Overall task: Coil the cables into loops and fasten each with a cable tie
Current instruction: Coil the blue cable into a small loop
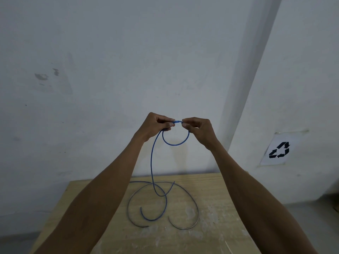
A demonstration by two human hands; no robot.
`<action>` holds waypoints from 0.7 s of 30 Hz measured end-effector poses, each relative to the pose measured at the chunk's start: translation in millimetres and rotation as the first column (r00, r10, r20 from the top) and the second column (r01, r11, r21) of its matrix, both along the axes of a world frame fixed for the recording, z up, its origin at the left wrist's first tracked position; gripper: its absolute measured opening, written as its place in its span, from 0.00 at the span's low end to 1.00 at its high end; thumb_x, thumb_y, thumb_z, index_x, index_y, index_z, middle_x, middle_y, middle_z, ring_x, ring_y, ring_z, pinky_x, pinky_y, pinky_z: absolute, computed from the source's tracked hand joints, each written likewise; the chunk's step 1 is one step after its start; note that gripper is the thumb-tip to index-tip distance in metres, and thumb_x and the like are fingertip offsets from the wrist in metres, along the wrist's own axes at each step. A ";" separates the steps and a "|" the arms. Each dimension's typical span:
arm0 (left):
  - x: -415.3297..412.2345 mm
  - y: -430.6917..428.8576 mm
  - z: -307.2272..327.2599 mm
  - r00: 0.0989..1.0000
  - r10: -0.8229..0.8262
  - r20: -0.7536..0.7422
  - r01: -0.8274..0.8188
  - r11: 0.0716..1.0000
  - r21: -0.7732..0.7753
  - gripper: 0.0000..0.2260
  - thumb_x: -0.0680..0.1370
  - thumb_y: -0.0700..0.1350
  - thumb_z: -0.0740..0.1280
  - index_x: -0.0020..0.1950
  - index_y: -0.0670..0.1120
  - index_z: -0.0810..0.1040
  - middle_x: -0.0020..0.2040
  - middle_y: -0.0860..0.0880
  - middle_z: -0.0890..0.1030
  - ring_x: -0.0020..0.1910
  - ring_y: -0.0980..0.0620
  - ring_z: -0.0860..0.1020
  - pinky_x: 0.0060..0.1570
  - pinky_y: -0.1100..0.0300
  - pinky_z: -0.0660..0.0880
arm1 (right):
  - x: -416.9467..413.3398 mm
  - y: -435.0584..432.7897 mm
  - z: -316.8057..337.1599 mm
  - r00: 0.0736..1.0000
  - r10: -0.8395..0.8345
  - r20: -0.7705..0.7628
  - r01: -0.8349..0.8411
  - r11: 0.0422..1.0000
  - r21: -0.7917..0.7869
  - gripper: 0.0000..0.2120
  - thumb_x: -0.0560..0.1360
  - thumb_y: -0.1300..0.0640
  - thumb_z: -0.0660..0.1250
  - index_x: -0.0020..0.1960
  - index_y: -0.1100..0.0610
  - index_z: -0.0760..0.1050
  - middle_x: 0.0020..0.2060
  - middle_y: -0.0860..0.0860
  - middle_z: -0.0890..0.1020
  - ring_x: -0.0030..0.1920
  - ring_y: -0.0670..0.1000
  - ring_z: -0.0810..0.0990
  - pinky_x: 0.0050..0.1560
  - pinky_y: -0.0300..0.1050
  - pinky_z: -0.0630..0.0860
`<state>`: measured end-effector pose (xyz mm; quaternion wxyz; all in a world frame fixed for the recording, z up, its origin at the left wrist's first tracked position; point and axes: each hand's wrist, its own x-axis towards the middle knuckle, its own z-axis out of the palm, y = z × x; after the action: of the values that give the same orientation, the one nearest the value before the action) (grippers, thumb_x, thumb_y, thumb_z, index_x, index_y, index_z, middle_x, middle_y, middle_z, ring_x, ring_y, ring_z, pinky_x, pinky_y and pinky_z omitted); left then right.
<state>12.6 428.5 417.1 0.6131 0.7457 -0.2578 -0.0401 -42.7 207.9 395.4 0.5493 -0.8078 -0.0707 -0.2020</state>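
- At mid-frame, the left hand [155, 125] and right hand [199, 129] both pinched the blue cable [151, 162] atop a small loop.
- Its tail trailed onto the worktop [211, 208] beside a grey cable [190, 197].

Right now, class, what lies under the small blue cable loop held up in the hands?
Below the small blue cable loop, the pale wooden table holds the blue cable's trailing end crossing a thin grey cable. The forearms cover the table's sides.
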 end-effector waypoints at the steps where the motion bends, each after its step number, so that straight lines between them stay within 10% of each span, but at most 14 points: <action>1: 0.4 0.6 1.2 1.000 -0.005 0.001 0.005 1.000 0.005 0.09 0.77 0.36 0.75 0.57 0.38 0.86 0.50 0.39 0.87 0.47 0.42 0.85 0.55 0.54 0.83 | -0.6 0.6 1.1 1.000 -0.001 0.004 0.001 1.000 -0.003 0.09 0.75 0.55 0.76 0.54 0.56 0.86 0.47 0.48 0.88 0.49 0.47 0.86 0.57 0.50 0.82; 9: -4.1 -3.4 5.2 0.999 -0.052 -0.005 0.052 0.999 0.005 0.10 0.77 0.36 0.74 0.57 0.37 0.86 0.50 0.40 0.87 0.48 0.43 0.85 0.54 0.56 0.83 | -2.6 7.6 8.2 0.998 0.008 0.054 -0.008 1.000 -0.002 0.07 0.75 0.57 0.77 0.51 0.58 0.86 0.45 0.49 0.88 0.47 0.46 0.86 0.50 0.34 0.77; 21: -7.7 -3.6 -0.1 0.995 -0.077 -0.066 0.070 0.992 -0.107 0.12 0.76 0.32 0.73 0.59 0.34 0.83 0.52 0.38 0.87 0.51 0.40 0.86 0.56 0.51 0.83 | -0.9 3.1 5.9 1.000 -0.005 0.021 0.002 0.989 0.151 0.08 0.74 0.60 0.77 0.52 0.61 0.85 0.46 0.53 0.88 0.49 0.50 0.87 0.52 0.36 0.79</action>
<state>5.0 425.0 417.1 0.6579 0.7008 -0.2654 -0.0753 -43.5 211.0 401.3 0.6076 -0.7618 -0.0596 -0.2165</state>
